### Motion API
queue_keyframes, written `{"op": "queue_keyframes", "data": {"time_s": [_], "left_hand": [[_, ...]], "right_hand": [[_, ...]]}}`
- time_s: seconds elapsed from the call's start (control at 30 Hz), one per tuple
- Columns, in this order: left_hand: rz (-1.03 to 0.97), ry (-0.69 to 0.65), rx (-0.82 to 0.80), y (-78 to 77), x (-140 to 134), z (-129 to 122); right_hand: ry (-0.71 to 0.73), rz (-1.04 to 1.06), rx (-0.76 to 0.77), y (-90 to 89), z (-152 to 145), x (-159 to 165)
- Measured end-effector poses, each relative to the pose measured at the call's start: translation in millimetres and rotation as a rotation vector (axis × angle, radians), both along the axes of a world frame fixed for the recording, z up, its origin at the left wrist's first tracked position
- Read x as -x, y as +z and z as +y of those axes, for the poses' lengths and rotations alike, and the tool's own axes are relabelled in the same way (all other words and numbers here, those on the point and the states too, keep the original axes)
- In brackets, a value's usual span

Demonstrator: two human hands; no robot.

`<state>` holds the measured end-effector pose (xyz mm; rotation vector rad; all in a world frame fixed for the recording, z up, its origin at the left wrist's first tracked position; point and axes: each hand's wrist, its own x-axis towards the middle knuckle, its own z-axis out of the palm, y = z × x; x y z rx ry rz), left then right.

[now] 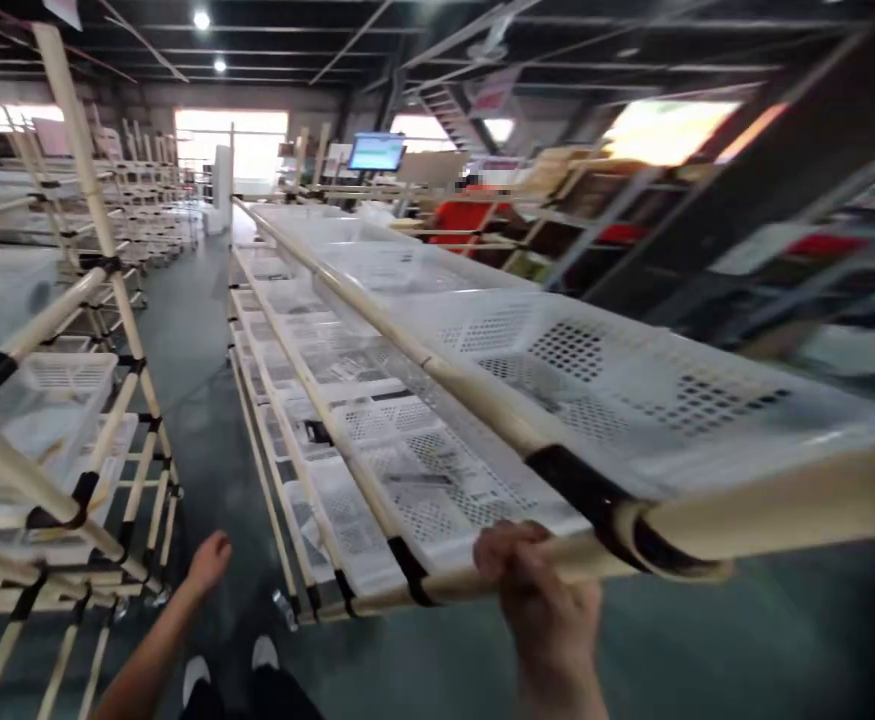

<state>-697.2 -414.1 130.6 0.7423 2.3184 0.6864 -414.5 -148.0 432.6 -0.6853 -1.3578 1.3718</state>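
A: Head view, warehouse aisle: the right hand [531, 570] is clenched around the end crossbar [572, 555] of a long pipe-frame rack [437, 370]. The left hand [208, 562] hangs loosely curled beside the hip, holding nothing.

B: How far along does the work look?

A: Barely begun, I'd judge. The rack sits in the aisle, its near end at waist height, gripped only.

B: Counts?

A: Two hands, one on the bar. The rack carries several tiers of white perforated baskets [594, 370], too many and too blurred to count. A second rack [69, 400] stands left.
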Motion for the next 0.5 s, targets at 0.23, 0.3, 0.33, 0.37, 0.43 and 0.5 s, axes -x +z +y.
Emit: {"op": "queue_keyframes", "data": {"time_s": [0.23,0.3,0.33,0.37,0.43,0.5], "left_hand": [[0.306,-0.242,-0.377,59.4,103.0,211.9],[0.455,-0.312,-0.429,97.2,132.8,262.7],[0.525,-0.365,-0.446,114.4,145.3,284.9],[0.586,-0.428,-0.446,129.3,155.9,304.4],[0.668,-0.599,-0.404,150.1,170.1,334.9],[0.691,-0.754,-0.33,157.4,174.6,354.3]], "right_hand": [[-0.909,-0.033,-0.025,-21.5,-23.4,-28.7],[-1.024,-0.055,-0.107,-19.6,-27.4,-28.9],[-1.067,-0.075,-0.136,-18.1,-29.2,-29.3],[-1.101,-0.091,-0.158,-16.6,-30.5,-30.2],[-1.153,-0.108,-0.177,-15.2,-30.7,-34.5],[-1.203,-0.111,-0.196,-17.7,-25.0,-43.4]]}}
